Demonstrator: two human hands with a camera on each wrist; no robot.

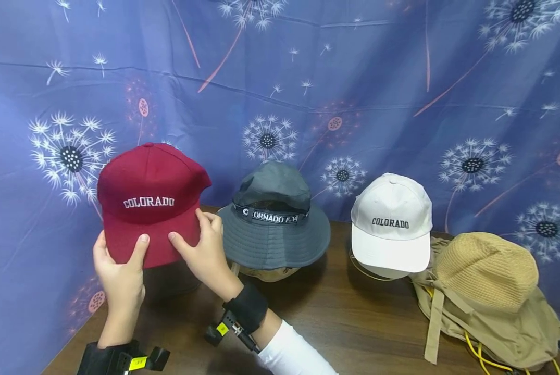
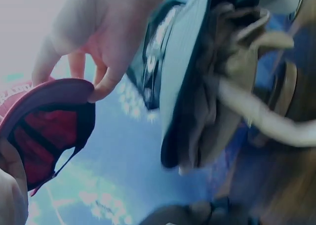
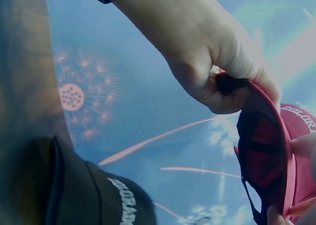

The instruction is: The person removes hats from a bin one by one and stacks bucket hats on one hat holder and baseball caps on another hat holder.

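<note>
Both hands, left hand point(image 1: 120, 276) and right hand point(image 1: 204, 250), hold the red cap point(image 1: 150, 200) by its brim, fingers pinching it, left of the grey bucket hat point(image 1: 275, 219) on the bench point(image 1: 345, 312).

Two baseball caps: one red cap point(image 1: 150, 200), one white cap point(image 1: 392, 224); one grey bucket hat point(image 1: 274, 219); one straw sun hat point(image 1: 488, 271).

The fingers of the left hand point(image 1: 120, 276) and most of those of the right hand point(image 1: 204, 250) lie behind the brim of the red cap point(image 1: 150, 203), so their grip underneath is out of sight from the head. A tan thing under the grey bucket hat point(image 1: 272, 219) is mostly covered. The tan sun hat point(image 1: 488, 291) is cut by the bottom edge. The left wrist view is blurred, and its dark shape at the bottom cannot be made out.
</note>
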